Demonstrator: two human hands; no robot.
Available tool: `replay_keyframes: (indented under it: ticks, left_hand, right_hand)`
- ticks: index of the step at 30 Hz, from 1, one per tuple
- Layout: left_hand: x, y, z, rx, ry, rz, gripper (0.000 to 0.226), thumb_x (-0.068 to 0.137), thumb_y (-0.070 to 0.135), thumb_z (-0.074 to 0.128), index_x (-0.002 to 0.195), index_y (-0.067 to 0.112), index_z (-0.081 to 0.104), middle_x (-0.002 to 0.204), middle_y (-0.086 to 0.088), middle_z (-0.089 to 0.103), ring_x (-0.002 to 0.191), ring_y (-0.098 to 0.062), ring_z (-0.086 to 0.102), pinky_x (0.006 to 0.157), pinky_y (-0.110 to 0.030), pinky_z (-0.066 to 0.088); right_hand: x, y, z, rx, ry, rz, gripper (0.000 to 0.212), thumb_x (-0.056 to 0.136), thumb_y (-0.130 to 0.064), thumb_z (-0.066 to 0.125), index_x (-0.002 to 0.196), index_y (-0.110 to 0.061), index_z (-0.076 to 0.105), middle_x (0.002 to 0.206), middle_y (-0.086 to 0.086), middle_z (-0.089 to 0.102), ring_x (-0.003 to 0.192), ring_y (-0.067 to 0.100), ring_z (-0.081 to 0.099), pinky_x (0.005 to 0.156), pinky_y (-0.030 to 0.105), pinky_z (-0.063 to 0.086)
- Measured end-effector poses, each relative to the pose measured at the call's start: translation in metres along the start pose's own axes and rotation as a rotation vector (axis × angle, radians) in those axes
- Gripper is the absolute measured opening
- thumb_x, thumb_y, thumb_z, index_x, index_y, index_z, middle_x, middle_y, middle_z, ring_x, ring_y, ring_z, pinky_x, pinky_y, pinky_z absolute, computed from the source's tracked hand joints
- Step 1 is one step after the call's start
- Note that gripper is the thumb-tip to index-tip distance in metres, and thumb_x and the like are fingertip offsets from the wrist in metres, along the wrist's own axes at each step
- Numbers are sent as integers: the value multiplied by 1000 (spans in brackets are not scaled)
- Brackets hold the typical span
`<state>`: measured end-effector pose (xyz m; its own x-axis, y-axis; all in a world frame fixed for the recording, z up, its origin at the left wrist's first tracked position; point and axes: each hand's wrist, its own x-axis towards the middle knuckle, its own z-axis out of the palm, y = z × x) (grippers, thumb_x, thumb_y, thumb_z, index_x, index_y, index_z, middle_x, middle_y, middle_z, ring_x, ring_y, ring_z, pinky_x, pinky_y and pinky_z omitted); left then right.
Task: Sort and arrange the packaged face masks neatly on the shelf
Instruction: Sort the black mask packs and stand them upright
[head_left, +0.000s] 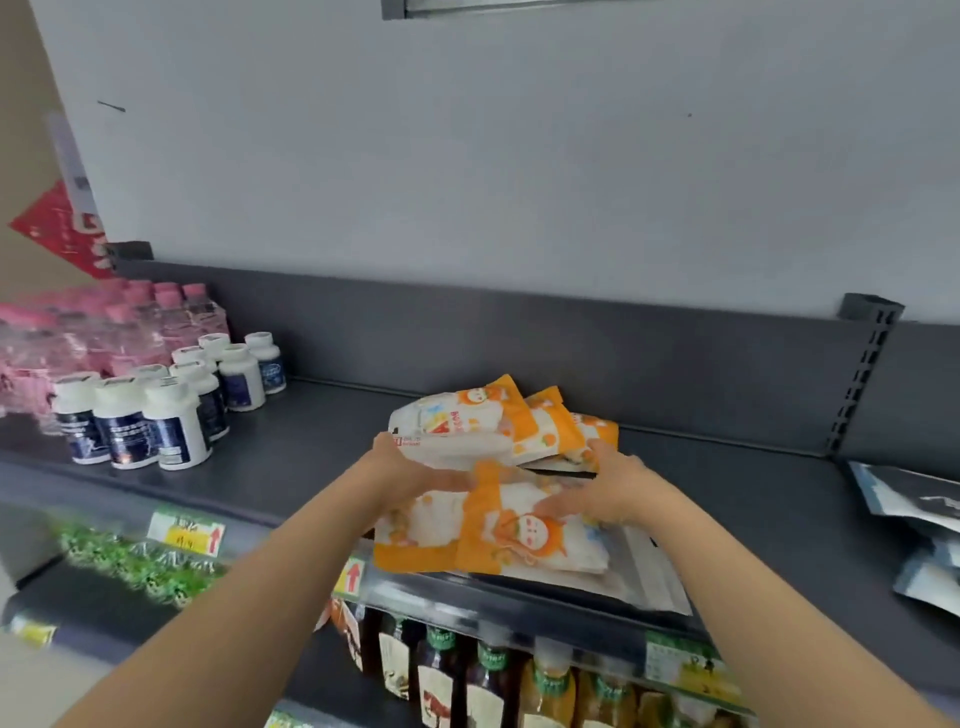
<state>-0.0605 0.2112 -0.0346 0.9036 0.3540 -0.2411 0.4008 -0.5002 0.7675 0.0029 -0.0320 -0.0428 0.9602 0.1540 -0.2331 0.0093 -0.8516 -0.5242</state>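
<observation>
Several orange-and-white mask packs lie in a loose pile on the dark grey shelf (311, 452). The nearest pack (498, 540) lies flat at the shelf's front edge, over dark and grey packs (649, 582). Behind it a fan of orange packs (483, 415) leans toward the back. My left hand (410, 470) grips the left edge of the pile, thumb on top. My right hand (602, 488) lies spread on the nearest pack's upper right part, fingers flat on it. The pile's underside is hidden.
White-capped pill bottles (171, 415) stand at the left, pink-capped bottle packs (104, 332) behind them. Dark and pale blue packs (919, 519) lie at the far right. Drink bottles (493, 680) fill the shelf below. A slotted upright (857, 379) stands at the back right.
</observation>
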Motion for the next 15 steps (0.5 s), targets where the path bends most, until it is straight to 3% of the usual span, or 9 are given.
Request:
replay_keyframes:
  ticks: [3,6,10,13,15]
  left_hand:
    - [2,0,16,-96,-23,78,139,53,47,93,154,19,2,143,-7,45,124,-31,50,97,-45,50]
    - [1,-3,26,-259,-50,127,140,58,31,95,154,28,-7,147,-4,42,128,-32,48,98,-52,50]
    - [-5,-3,24,-483,-139,149,131,63,18,92,154,38,-1,143,-2,46,119,-30,55,77,-47,59]
    - [2,6,12,-606,-140,196,125,66,18,90,153,41,4,132,-1,54,106,-30,64,67,-47,61]
    - [13,14,0,-682,-98,216,121,67,19,89,153,39,8,129,-2,57,99,-29,68,66,-49,61]
  right_hand:
    - [-10,-3,18,128,103,25,139,38,-78,76,151,-34,8,152,12,21,138,35,29,106,54,38]
    - [-19,-3,28,213,196,25,134,43,-78,75,150,-34,8,150,10,24,135,34,32,108,54,35]
    - [-34,2,21,173,217,54,124,46,-86,64,147,-35,15,146,8,30,135,33,30,107,48,32]
    - [-35,-1,7,316,254,-6,117,57,-76,70,149,-28,16,148,4,31,132,30,36,90,40,37]
    - [-29,-9,-4,440,313,-87,118,57,-70,75,151,-29,15,150,1,34,128,25,45,92,37,43]
